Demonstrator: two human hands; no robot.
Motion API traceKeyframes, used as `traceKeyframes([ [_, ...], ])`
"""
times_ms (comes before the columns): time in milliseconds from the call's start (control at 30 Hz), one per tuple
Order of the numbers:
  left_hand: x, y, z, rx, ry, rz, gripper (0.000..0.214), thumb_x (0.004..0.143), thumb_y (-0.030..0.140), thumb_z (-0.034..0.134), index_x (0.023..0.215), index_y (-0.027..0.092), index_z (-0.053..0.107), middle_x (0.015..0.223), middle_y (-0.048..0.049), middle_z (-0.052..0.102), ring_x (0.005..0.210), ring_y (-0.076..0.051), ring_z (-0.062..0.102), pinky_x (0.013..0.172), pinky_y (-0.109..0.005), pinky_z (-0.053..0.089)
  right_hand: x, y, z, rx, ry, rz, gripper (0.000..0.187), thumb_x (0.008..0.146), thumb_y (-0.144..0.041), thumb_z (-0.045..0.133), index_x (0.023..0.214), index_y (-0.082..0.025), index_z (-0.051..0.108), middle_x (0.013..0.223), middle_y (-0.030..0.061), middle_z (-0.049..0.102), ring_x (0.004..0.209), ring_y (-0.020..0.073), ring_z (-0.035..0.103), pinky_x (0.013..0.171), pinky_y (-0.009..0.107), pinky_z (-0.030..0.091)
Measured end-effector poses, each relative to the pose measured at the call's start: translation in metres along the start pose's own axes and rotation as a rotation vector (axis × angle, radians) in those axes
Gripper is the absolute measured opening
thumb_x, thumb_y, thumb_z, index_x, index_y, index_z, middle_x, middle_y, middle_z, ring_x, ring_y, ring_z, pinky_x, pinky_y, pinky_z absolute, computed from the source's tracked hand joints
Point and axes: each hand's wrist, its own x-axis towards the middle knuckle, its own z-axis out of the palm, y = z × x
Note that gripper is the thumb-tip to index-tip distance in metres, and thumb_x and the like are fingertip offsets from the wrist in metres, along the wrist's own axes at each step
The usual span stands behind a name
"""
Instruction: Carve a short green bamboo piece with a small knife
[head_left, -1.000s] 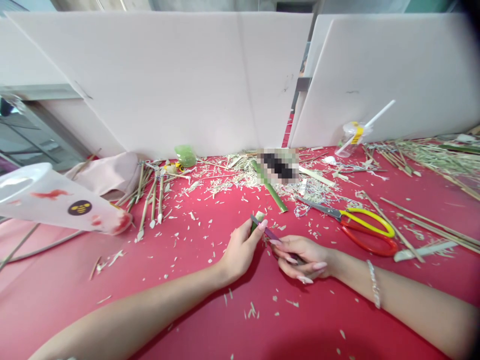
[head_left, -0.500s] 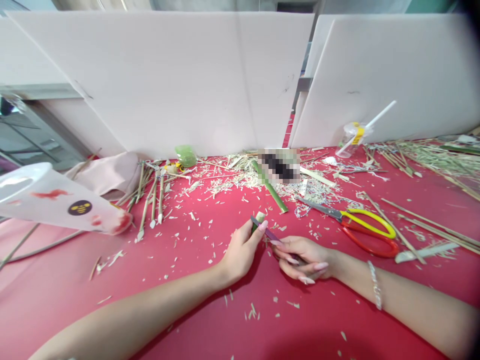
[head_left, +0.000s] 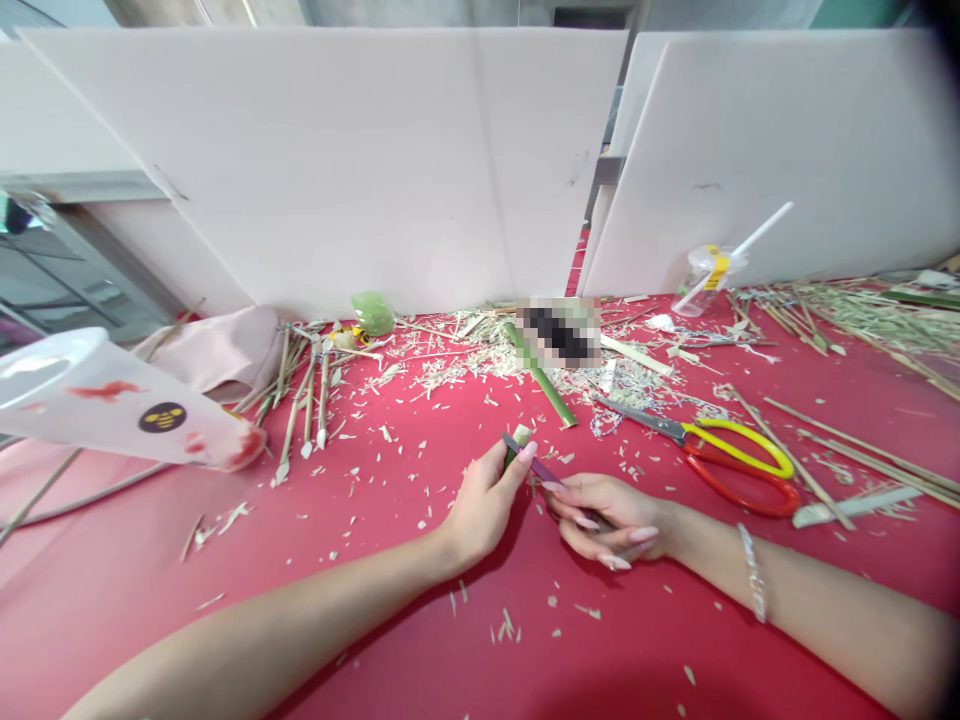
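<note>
- Left hand (head_left: 484, 497): I read the fingers (head_left: 500, 470) curled together, clamped on a short green bamboo piece (head_left: 519, 442), held just above the table.
- Right hand (head_left: 607, 520): fingers and thumb together, pinching a small purple knife (head_left: 541, 470). Its far end lies against the bamboo piece.
- Red table (head_left: 225, 640): scattered with bamboo shavings (head_left: 450, 370).
- Scissors (head_left: 739, 450): yellow and red handles, lying right of the right hand.
- Plastic cup (head_left: 707, 282): lying on its side, carrying a yellow label; I cannot read the lettering.
- White plastic cone (head_left: 97, 410): at far left, bearing a round black sticker (head_left: 162, 417) with a yellow mark.
</note>
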Motion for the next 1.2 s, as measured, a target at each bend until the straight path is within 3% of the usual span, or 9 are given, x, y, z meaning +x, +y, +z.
traceKeyframes([
  [267,0.003,0.004,-0.004,0.002,-0.088,0.018,0.04,0.089,0.054,0.052,0.072,0.02,0.041,0.068,0.0045,0.03,0.064,-0.013,0.03,0.061,-0.025,0.032,-0.001,0.001,0.004,-0.071,0.119,-0.021,0.042,0.099,-0.047,0.044,0.07,-0.016,0.046,0.051,0.0002,0.064,0.018,0.0011,0.022,0.022,0.012,0.017],
  [433,0.005,-0.003,-0.006,0.092,-0.057,-0.008,0.045,0.087,0.058,0.053,0.068,0.02,0.037,0.066,0.0055,0.025,0.061,-0.011,0.025,0.056,-0.025,0.025,0.0,0.004,0.009,-0.128,0.251,-0.061,0.045,0.093,-0.052,0.053,0.066,-0.017,0.046,0.045,-0.0009,0.062,0.017,0.0017,0.023,0.022,0.014,0.02],
  [667,0.005,0.002,-0.005,0.085,-0.048,0.0,0.047,0.085,0.058,0.055,0.066,0.02,0.035,0.065,0.0054,0.024,0.061,-0.011,0.024,0.055,-0.024,0.025,0.004,0.008,0.016,-0.175,0.308,-0.087,0.046,0.091,-0.054,0.056,0.066,-0.017,0.045,0.041,0.0,0.06,0.017,0.0035,0.027,0.023,0.015,0.022],
  [800,0.002,0.005,-0.004,0.095,-0.037,-0.003,0.047,0.086,0.059,0.053,0.066,0.021,0.035,0.064,0.0057,0.026,0.06,-0.011,0.026,0.055,-0.024,0.026,0.006,0.008,0.016,-0.157,0.278,-0.077,0.046,0.091,-0.054,0.056,0.065,-0.017,0.045,0.042,0.0003,0.061,0.017,0.0034,0.026,0.024,0.014,0.023],
  [1033,0.001,-0.003,-0.003,0.052,-0.028,0.026,0.036,0.09,0.052,0.052,0.077,0.018,0.053,0.072,0.0016,0.051,0.074,-0.016,0.046,0.073,-0.026,0.038,0.004,0.004,0.011,-0.07,0.158,0.002,0.045,0.095,-0.049,0.052,0.065,-0.016,0.047,0.048,0.0026,0.065,0.017,0.0023,0.025,0.022,0.013,0.022],
  [1200,0.003,0.0,-0.004,0.051,-0.05,0.038,0.036,0.091,0.051,0.051,0.077,0.018,0.051,0.072,0.0023,0.046,0.071,-0.015,0.042,0.071,-0.026,0.038,0.002,0.004,0.007,-0.053,0.149,-0.011,0.044,0.096,-0.048,0.049,0.066,-0.016,0.047,0.049,0.0019,0.065,0.017,0.0022,0.024,0.02,0.013,0.017],
])
